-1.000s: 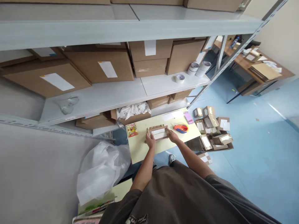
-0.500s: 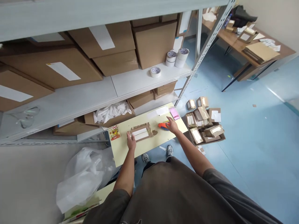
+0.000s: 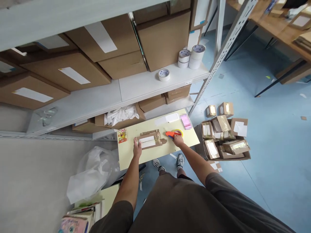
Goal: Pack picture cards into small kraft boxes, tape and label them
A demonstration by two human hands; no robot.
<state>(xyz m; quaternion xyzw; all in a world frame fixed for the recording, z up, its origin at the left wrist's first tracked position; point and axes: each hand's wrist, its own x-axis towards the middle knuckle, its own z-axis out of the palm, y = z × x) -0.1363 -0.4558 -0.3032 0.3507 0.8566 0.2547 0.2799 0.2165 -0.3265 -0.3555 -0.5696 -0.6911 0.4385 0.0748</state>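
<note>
A small flat cardboard box [image 3: 147, 147] with white label strips and shiny brown tape along its edges lies on the pale yellow board [image 3: 128, 160]. My left hand [image 3: 137, 149] grips its left end, thumb on top and fingers down the side. To the right, my right hand [image 3: 178, 140] is closed on an orange and blue tape dispenser [image 3: 170, 133] with a yellow-rimmed roll. My palm hides part of its handle. Beyond it lies a pink item [image 3: 186, 121], blurred out. White paper slips [image 3: 172, 117] rest along the far edge, and a colourful packet [image 3: 122, 135] at the left.
Metal shelving [image 3: 97, 92] with large cartons and white tape rolls [image 3: 164, 74] rises beyond the board. An open carton [image 3: 204, 148] full of small taped boxes stands on the floor at right. Plastic bags [image 3: 92, 171] are at left. A wooden table [image 3: 277, 24] is far right.
My right hand has gone from spread fingers over the tape dispenser to a closed grip on it. My left hand still holds the box. The camera view has shifted.
</note>
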